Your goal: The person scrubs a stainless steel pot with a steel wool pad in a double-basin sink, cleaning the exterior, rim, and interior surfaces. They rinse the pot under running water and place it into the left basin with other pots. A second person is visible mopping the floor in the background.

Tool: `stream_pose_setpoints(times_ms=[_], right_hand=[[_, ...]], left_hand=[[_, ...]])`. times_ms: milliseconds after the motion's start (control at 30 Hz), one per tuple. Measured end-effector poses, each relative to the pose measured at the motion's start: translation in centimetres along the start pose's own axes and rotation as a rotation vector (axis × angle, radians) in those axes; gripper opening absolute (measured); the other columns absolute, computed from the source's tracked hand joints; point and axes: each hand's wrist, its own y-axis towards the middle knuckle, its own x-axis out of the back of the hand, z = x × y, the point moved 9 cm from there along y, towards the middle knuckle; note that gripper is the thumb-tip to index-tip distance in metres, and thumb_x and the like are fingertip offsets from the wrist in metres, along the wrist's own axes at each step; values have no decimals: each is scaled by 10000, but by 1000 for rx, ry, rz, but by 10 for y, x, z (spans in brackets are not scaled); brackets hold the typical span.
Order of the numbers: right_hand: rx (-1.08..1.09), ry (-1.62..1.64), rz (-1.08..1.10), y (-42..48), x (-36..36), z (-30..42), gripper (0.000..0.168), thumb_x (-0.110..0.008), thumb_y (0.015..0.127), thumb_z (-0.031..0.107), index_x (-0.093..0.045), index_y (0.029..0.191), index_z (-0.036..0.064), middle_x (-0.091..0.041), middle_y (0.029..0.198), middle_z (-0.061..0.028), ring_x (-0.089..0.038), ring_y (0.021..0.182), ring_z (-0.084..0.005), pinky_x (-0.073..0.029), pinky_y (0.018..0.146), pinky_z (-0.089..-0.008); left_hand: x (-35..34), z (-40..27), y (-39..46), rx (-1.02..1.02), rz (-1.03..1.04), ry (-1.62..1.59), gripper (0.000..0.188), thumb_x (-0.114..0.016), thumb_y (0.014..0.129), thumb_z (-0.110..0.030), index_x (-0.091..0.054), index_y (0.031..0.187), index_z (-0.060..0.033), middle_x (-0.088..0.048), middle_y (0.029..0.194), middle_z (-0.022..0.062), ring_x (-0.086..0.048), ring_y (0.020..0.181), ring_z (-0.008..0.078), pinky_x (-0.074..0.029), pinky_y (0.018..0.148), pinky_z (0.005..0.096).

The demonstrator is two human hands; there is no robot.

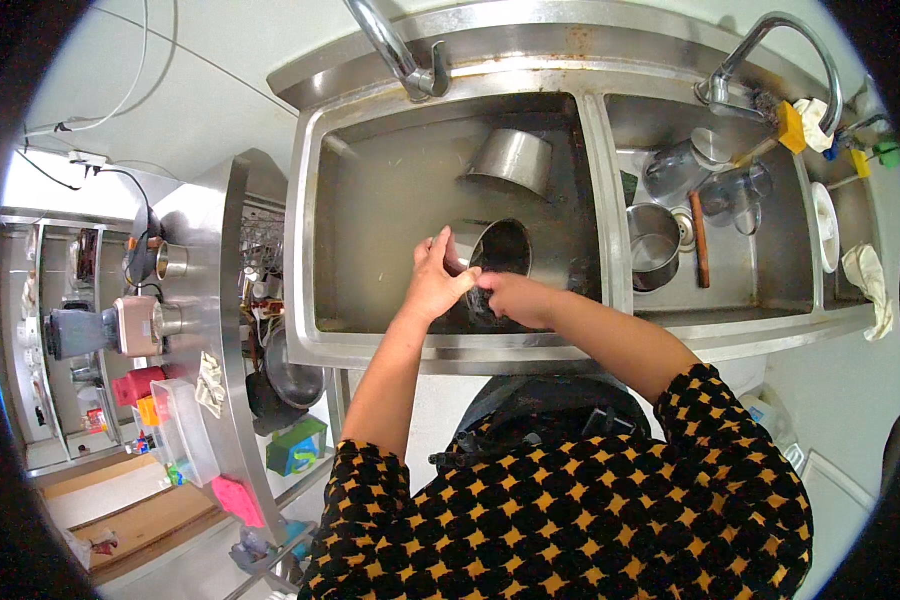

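A cylindrical stainless steel pot [505,244] lies tilted in the cloudy water of the large sink basin [592,225], its mouth towards me. My left hand [436,276] grips the left side of this pot, thumb at the rim and fingers along the outer wall. My right hand [523,298] is curled and slightly blurred at the near edge of the mouth, close to the left thumb. Below its fingers shows a dark, mottled patch; whether that is a scourer is unclear. A second steel pot [511,159] rests upside down and tilted, partly under water, behind the first.
Two chrome faucets, one left [401,56] and one right [765,37], rise behind the basins. The right basin holds a saucepan [654,244] with a brown handle [699,240] beside it, and clear jugs [675,176]. A steel counter [202,300] with blenders [136,326] stands left.
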Motion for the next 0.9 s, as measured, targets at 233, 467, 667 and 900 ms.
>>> stream_pose_setpoints(times_ms=[233,467,667,900], right_hand=[[375,-1370,-170,-12,6,-7,432,-631,670,267,-605,1077,124,-469,1237,-121,-370,1197,-364,-291,989,-524],[407,-1176,-306,3,13,-14,275,-560,724,295,-647,843,63,-566,1064,-134,-503,1037,-355,-386,918,-443],[346,-752,-319,2,11,4,292,-492,752,243,-613,857,-1,-603,868,-220,-578,805,-385,-458,758,-463],[356,-484,-18,11,-14,-5,334,-547,704,212,-578,974,17,-547,1075,-208,-526,958,-366,-417,829,-431]], left_hand=[[-4,-3,15,119,179,-87,873,-679,667,-401,-284,1337,-4,-269,1312,288,-288,1248,360,-291,1010,367],[-13,10,-14,-15,-88,-50,1026,-713,674,-392,-67,1387,-34,-130,1373,288,-174,1284,395,-218,1039,434],[-4,0,-42,-50,-304,-87,1083,-760,608,-330,-61,1392,-64,-53,1399,254,-163,1292,381,-212,1047,428],[-11,20,-38,1,-243,-116,942,-714,659,-302,-154,1381,-73,-196,1352,249,-231,1258,381,-236,1034,430]])
